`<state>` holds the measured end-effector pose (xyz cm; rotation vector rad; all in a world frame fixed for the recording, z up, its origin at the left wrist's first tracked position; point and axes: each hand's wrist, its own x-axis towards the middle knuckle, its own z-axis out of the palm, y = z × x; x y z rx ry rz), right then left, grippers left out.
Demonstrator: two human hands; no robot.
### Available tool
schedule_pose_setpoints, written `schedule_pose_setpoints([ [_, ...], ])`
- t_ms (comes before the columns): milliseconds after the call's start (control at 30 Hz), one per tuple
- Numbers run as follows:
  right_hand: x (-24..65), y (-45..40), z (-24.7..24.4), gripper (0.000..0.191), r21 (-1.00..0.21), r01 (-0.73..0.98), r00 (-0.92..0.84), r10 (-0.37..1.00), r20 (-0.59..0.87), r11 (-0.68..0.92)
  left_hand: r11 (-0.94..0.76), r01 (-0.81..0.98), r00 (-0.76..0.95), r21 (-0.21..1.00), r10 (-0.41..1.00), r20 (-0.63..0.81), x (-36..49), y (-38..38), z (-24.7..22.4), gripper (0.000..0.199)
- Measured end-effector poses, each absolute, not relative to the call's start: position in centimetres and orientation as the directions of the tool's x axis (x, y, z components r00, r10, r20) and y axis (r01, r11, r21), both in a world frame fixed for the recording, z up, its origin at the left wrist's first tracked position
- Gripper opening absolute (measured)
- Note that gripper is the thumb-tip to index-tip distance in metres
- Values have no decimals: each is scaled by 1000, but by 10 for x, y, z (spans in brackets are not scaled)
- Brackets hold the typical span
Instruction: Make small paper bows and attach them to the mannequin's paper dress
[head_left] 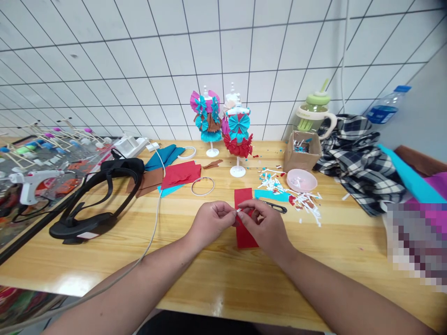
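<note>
Near the middle of the wooden table, my left hand and my right hand meet at the fingertips. Both are pinched on a small white piece, too small to identify. Under them lies a red paper strip, partly covered by my right hand. Black-handled scissors or a cutter rest just behind my right hand, beside a turquoise strip. A thin ring lies behind my left hand.
Two small dress stands stand at the back. White scraps, a pink bowl and a cardboard box are at right. A black headset, a glue gun and red sheets are at left; a cable crosses my left forearm.
</note>
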<state>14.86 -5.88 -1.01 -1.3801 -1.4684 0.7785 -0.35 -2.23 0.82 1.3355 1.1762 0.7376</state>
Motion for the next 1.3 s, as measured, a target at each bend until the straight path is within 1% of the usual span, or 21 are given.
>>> schedule_pose_setpoints([
  [100,149,-58,-11,10,-884,428,88,965,248,188,137,249,297,959,931,-210,-2,-24,9,11],
  [233,149,-59,-12,9,-845,475,82,943,322,247,126,267,293,955,934,-205,-1,-24,10,9],
  [367,149,-61,-11,15,-826,507,105,933,343,247,110,268,288,957,939,-188,-2,-24,11,7],
  [500,149,-62,-10,10,-786,547,63,922,382,288,94,282,280,955,944,-176,-2,-25,11,10],
  [733,149,-61,-8,8,-865,452,67,959,275,216,41,301,278,953,952,-128,-3,-25,6,11],
  [867,150,-59,-8,6,-872,460,82,969,232,169,35,315,280,949,951,-128,-3,-25,5,12],
  [1167,150,-62,-7,13,-903,392,40,978,204,173,21,349,265,937,957,-120,-4,-26,7,15],
  [1300,149,-62,-7,14,-883,425,41,971,236,196,-5,363,260,932,961,-96,-3,-26,6,14],
])
